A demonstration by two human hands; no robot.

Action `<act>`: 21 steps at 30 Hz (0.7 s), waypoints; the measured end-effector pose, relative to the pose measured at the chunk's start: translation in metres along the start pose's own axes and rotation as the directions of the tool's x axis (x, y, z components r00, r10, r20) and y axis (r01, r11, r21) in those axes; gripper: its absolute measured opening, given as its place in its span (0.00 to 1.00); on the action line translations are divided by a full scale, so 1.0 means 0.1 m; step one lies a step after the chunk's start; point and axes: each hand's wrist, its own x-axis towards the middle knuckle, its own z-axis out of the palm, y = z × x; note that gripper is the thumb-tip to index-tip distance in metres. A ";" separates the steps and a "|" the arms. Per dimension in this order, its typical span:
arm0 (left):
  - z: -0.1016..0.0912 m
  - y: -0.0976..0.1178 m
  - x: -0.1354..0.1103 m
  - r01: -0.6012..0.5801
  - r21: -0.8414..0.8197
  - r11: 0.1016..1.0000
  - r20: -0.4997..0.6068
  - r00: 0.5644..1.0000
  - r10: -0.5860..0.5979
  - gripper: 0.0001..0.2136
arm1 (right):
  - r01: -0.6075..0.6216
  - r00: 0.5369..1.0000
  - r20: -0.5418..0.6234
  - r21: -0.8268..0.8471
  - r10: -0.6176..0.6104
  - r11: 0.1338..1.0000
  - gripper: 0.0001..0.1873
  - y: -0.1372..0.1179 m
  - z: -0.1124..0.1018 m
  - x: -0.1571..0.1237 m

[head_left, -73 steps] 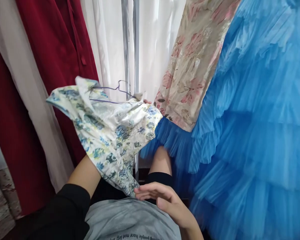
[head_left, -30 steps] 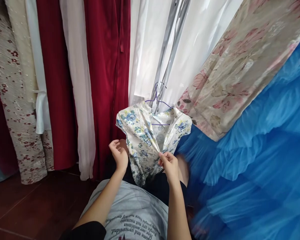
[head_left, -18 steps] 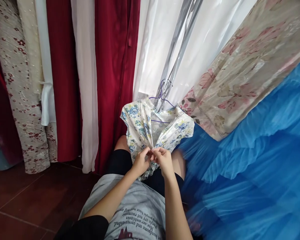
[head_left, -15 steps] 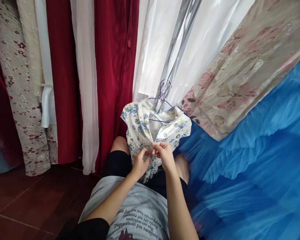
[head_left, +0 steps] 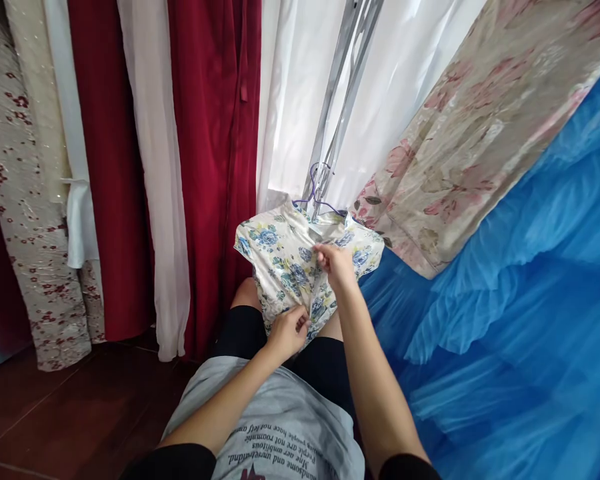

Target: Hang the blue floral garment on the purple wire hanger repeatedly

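The flowered shirt is on a purple hanger, in front of the person's knees, with its neck side away from the body. The right hand is near the neck opening, and its fingers pinch the front edge of the shirt. The left hand is lower, and its fingers are bent and grasp the cloth at the middle of the front. The hook of the hanger is by a metal stand; I cannot tell if it hangs there. Behind this stand is a white cloth. On the left side hangs a red dress. On the right side are a cream dress with pink flowers and a wide blue dress.
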 end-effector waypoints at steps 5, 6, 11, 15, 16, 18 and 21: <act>-0.10 -0.04 -0.05 -0.026 -0.042 0.999 0.056 0.998 0.028 0.04 | 0.036 0.998 0.043 0.038 -0.037 0.999 0.04 -0.43 0.16 0.36; -0.16 -0.05 -0.01 -0.031 -0.075 0.997 0.070 0.997 0.037 0.04 | 0.047 0.997 0.062 0.027 -0.048 0.999 0.05 -0.42 0.17 0.34; -0.78 0.20 0.68 -0.159 -0.087 0.984 -0.139 0.980 0.146 0.10 | 0.107 0.990 0.090 -0.011 -0.106 0.994 0.07 -0.28 0.14 0.16; -1.28 0.61 1.47 -0.358 0.086 0.930 -0.200 0.908 0.368 0.13 | 0.201 0.971 0.148 -0.075 -0.188 0.977 0.09 -0.32 0.10 0.12; -1.34 0.69 1.62 -0.409 0.139 0.902 -0.162 0.889 0.428 0.09 | 0.229 0.964 0.163 -0.105 -0.210 0.968 0.09 -0.33 0.09 0.15; -1.38 0.82 1.82 -0.485 0.235 0.842 -0.085 0.853 0.515 0.07 | 0.286 0.953 0.163 -0.194 -0.257 0.938 0.10 -0.31 0.08 0.23; -1.39 0.92 1.95 -0.521 0.318 0.792 -0.105 0.811 0.575 0.07 | 0.300 0.954 0.106 -0.356 -0.281 0.885 0.10 -0.15 0.07 0.35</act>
